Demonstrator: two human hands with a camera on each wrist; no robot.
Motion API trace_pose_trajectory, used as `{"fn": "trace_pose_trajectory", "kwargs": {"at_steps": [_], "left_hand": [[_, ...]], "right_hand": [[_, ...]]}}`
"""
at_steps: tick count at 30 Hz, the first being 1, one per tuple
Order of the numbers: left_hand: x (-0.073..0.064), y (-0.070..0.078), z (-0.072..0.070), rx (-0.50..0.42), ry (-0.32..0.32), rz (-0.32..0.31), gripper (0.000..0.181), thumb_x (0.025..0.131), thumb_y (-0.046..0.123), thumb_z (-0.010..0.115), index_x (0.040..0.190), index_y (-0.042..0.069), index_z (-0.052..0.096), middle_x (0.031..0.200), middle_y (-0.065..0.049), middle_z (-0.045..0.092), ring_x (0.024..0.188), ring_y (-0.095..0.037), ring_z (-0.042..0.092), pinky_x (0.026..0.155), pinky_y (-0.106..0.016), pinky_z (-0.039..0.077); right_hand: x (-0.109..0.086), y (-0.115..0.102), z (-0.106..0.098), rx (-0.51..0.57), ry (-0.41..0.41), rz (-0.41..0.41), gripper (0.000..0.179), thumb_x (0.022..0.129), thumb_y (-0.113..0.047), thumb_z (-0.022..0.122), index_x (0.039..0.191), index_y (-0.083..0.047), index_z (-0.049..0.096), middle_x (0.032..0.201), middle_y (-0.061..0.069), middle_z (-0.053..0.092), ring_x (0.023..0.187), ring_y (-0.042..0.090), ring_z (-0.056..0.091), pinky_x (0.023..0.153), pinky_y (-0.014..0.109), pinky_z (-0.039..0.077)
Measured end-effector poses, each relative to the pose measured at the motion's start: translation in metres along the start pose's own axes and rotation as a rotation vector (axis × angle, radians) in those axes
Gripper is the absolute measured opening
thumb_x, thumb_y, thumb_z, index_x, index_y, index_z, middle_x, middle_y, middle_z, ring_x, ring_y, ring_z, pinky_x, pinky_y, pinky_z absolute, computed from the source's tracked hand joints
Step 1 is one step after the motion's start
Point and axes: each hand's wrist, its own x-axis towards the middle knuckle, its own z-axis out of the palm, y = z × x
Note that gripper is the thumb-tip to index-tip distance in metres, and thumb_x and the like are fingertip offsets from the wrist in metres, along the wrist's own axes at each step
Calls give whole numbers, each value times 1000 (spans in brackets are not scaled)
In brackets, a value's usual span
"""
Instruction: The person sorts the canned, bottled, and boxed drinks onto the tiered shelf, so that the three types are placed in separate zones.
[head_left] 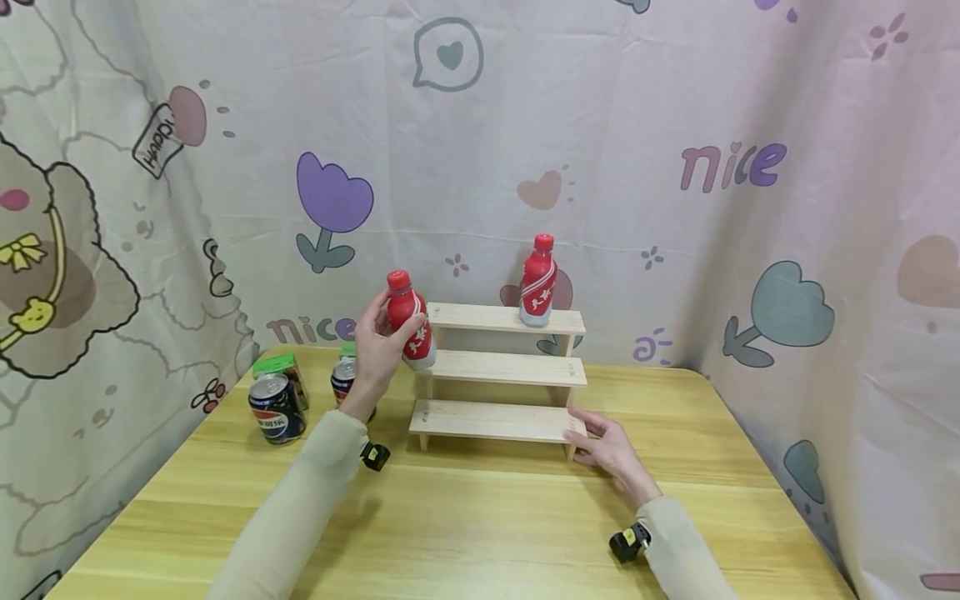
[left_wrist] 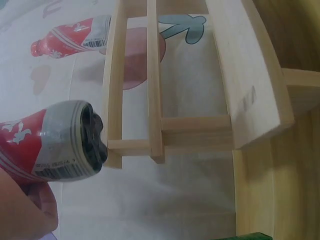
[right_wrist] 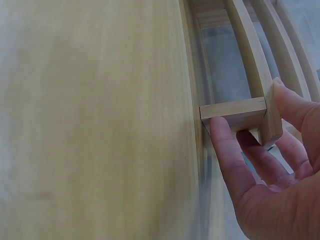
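My left hand (head_left: 377,346) grips a red plastic bottle (head_left: 407,310) with a red cap, fingers and thumb around its middle. The bottle tilts slightly, its grey-white base beside the left end of the top tier of a wooden three-step shelf (head_left: 498,367). In the left wrist view the bottle's base (left_wrist: 93,142) points toward the shelf's end. A second red bottle (head_left: 538,282) stands upright near the right end of the top tier. At the lowest tier's right end, my right hand (head_left: 611,450) holds the shelf's corner, with the thumb on the board and fingertips against the leg (right_wrist: 235,114).
On the table (head_left: 480,517) to the left stand a dark blue soda can (head_left: 276,410), a green-lidded container (head_left: 288,371) behind it, and another dark can (head_left: 342,377) partly hidden by my left hand. A printed curtain (head_left: 465,150) hangs behind and at both sides.
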Motion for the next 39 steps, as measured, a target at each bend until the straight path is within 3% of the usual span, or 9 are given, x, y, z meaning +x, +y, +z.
{"fn": "trace_pose_trajectory", "kwargs": {"at_steps": [3,10,17,24,28,33,39], "left_hand": [[5,3,6,-22,-30,1,62,90,12,71,146,9,44,133,-19,59,108,-20,58,100,-40,48],[27,-23,22,-36,-56,73,61,90,18,72,145,17,46,133,-14,60,110,-22,58,101,-43,48],[31,-22,27,-46,-61,70,60,90,17,72,144,16,46,132,-16,60,110,-27,59,103,-46,47],[37,-24,29,-8,-88,66,63,91,20,71,147,20,43,138,-12,57,120,-29,57,107,-47,44],[42,-23,32,22,-108,73,66,91,25,72,149,20,41,141,-11,55,123,-29,56,108,-47,43],[49,-19,34,50,-165,65,68,91,26,71,151,21,38,143,-10,54,125,-29,55,109,-48,42],[56,3,39,33,-267,28,68,93,13,68,152,14,35,144,-17,51,128,-33,53,110,-48,41]], "right_hand": [[0,-4,0,10,18,22,63,87,-20,76,143,-10,50,149,29,39,112,33,64,82,39,58],[-4,-12,-1,11,43,43,58,91,-12,70,144,-8,48,149,29,40,111,37,64,85,43,57],[-1,-5,-1,16,32,24,59,88,-14,74,142,-8,51,150,31,35,119,39,59,82,40,58],[3,4,-2,21,13,26,69,81,-27,81,142,-14,52,148,27,41,108,27,67,81,36,59],[8,11,-4,42,14,33,74,75,-31,84,141,-16,53,148,24,44,110,29,66,81,36,59],[8,12,-3,23,8,11,72,78,-31,82,142,-14,53,151,33,32,117,34,62,81,36,58],[-1,2,-1,3,-8,-21,66,84,-28,78,142,-9,52,148,41,28,112,32,65,80,36,59]]}}
